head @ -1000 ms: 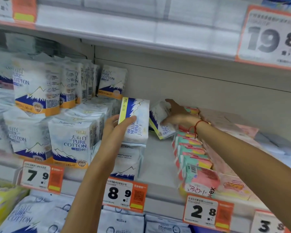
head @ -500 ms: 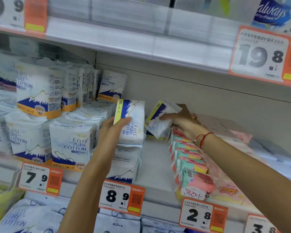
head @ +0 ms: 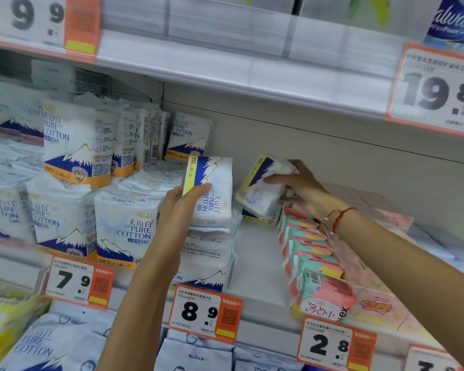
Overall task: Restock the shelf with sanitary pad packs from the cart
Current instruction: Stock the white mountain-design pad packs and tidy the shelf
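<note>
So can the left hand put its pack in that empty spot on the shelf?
Probably yes. The left hand holds its pack just above the bare shelf strip, with nothing between them.

One head-worn camera looks forward and slightly down, close to the shelf (head: 257, 263), facing its back wall.

Two hands are in view, the left hand (head: 181, 207) and the right hand (head: 304, 192), each holding one pad pack: a held pack (head: 212, 194) and a tilted pack (head: 263, 188). Five orange price tags show (a sixth is cut off at the bottom right corner): 9.9 (head: 46, 22), 19.8 (head: 437, 89), 7.9 (head: 78, 283), 8.9 (head: 205, 313), 2.8 (head: 335, 344).
</note>
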Motion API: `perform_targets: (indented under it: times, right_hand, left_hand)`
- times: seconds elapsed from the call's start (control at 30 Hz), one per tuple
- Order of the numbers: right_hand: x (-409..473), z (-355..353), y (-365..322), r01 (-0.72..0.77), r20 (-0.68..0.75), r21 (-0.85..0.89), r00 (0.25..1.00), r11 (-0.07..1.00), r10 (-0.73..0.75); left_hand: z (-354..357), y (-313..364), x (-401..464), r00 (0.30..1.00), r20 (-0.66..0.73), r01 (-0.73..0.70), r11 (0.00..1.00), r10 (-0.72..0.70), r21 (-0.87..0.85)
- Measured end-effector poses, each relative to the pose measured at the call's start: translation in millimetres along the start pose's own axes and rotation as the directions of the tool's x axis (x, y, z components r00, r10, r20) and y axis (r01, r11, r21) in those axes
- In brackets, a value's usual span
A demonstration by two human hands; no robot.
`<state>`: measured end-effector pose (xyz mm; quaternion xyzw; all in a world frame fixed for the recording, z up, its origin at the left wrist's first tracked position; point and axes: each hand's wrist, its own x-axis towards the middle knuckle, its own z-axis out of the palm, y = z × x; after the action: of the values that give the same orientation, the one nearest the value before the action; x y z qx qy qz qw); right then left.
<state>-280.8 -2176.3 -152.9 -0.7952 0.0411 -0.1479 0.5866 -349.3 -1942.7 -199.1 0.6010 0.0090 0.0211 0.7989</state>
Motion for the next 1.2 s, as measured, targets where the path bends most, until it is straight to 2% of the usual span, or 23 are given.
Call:
perform_targets:
  times: [0.1, 0.23, 0.37, 0.53, 0.7, 0.9, 1.0, 1.1, 1.2]
  right_hand:
    - [6, 0, -18, 0.124, 0.045, -0.237, 0.992, 0.963, -0.117]
    - [9, 9, -16, 0.142, 0.164, -0.572, 0.985, 0.808, -0.057]
    - [8, 23, 3, 0.182, 0.216, -0.754, 0.976, 0.631, -0.024]
    - [12, 40, 9, 0.156, 0.189, -0.824, 0.982, 0.544, 0.004]
    - [15, 40, 2, 0.197, 0.248, -0.868, 0.967, 0.456, 0.054]
    - [12, 58, 24, 0.335, 0.366, -0.918, 0.922, 0.214, 0.126]
    - [14, 61, 39, 0.336, 0.355, -0.915, 0.933, 0.222, 0.052]
    - [18, 50, 33, 0.340, 0.344, -0.935, 0.938, 0.100, 0.030]
    - [21, 44, 26, 0.337, 0.338, -0.941, 0.937, 0.022, 0.090]
  left_hand:
    - [-1, 0, 0, 1.000, -0.005, -0.006, 1.000, 0.006, 0.005]
    - [1, 0, 3, 1.000, -0.013, 0.002, 1.000, -0.002, 0.000]
    - [3, -3, 3, 1.000, -0.020, 0.002, 1.000, -0.002, 0.011]
    - [6, -1, 0, 1.000, -0.005, -0.015, 1.000, 0.015, 0.011]
    - [9, 0, -4, 0.999, 0.042, -0.027, 1.000, 0.026, 0.015]
    - [14, 1, -5, 0.998, 0.051, -0.035, 0.999, 0.035, -0.011]
    - [14, 1, -6, 0.998, 0.058, -0.037, 0.999, 0.038, -0.016]
    - [13, 0, -4, 0.998, 0.052, -0.028, 1.000, 0.028, -0.009]
    - [12, 0, -2, 0.998, 0.054, -0.026, 0.999, 0.028, -0.030]
